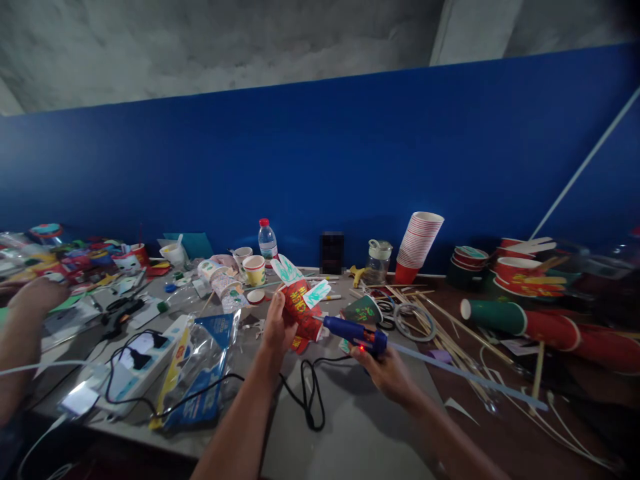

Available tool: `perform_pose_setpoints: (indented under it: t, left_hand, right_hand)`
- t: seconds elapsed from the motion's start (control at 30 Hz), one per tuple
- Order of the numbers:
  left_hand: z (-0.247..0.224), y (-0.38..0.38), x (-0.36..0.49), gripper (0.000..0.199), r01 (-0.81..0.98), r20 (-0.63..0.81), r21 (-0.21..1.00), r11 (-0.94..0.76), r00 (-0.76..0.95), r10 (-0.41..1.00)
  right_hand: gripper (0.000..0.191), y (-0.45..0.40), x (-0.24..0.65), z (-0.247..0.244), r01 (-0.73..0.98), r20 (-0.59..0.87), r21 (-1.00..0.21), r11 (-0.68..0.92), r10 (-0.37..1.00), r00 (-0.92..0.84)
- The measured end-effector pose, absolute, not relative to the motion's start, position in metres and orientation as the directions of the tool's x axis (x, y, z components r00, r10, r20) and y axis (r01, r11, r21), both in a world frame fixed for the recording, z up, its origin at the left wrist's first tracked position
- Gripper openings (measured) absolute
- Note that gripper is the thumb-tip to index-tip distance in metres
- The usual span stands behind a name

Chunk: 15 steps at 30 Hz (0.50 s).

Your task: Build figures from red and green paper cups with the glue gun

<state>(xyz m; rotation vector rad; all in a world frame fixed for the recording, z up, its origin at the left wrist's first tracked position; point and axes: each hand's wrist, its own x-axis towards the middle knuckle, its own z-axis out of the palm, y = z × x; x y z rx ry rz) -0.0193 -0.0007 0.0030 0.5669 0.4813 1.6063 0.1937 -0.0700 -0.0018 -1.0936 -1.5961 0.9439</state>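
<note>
A red paper cup (pixel 299 305) with two white-and-green paper wings is gripped by my left hand (pixel 280 323), whose fingers wrap its left side. My right hand (pixel 383 370) is closed round a blue glue gun (pixel 345 328) with a small red light lit. The gun's nozzle points left at the lower right side of the cup; whether it touches cannot be told. A long clear glue stick (pixel 465 377) extends rightward from the gun's back. Behind the gun, a dark green cup (pixel 364 311) lies on its side.
A power strip (pixel 145 363), black cable and blue-yellow plastic packet (pixel 207 360) lie left. Stacked cups (pixel 421 240), a jar (pixel 378 261) and a bottle (pixel 267 240) stand behind. Wooden sticks and joined cups (pixel 550 330) lie right. Another person's arm (pixel 25 340) reaches in at far left.
</note>
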Motion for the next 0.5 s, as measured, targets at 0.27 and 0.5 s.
perform_pose_setpoints:
  t: [0.27,0.5]
  left_hand:
    - [0.007,-0.002,-0.019,0.055,-0.773,0.093,0.624,-0.116,-0.073,0.993]
    - [0.015,-0.007,-0.018,0.047,-0.782,0.067,0.616,-0.099,-0.074,0.995]
  right_hand:
    - [0.048,-0.067,0.194,-0.007,0.212,0.288,-0.926,0.311,0.949,-0.133]
    - [0.054,-0.066,0.195,-0.005,0.201,0.237,-0.945,0.257,0.964,-0.119]
